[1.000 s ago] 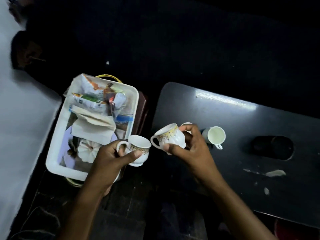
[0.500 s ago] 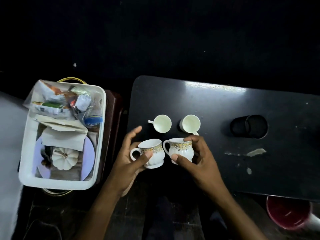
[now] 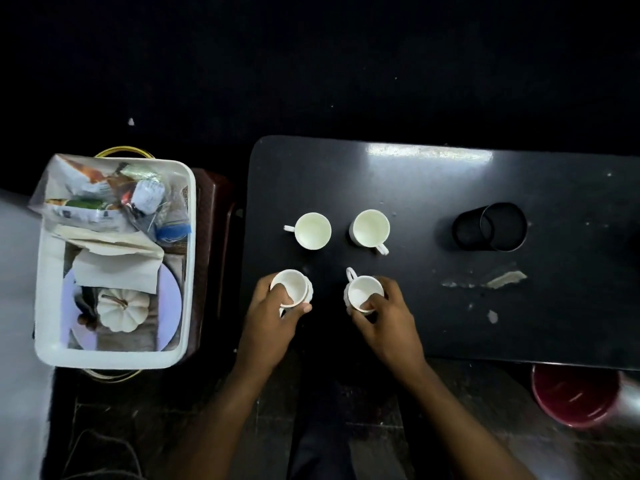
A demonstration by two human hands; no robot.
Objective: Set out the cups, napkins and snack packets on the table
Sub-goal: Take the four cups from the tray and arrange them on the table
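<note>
Two white cups stand upright at the back of the black table: the back left cup and the back right cup. In front of them my left hand grips a third white cup and my right hand grips a fourth white cup, both upright on the table near its front edge. Left of the table, a white tray holds snack packets, folded napkins, a lilac plate and a small white pumpkin.
A black mesh holder lies on its side at the table's right. Scraped patches mark the tabletop near it. A red bucket stands on the floor below the table's front right edge. The tray rests on a dark brown stool.
Both hands have carried the two cups further over the table and lowered them onto it in front of the back pair. The view now looks straight down into the cups.
</note>
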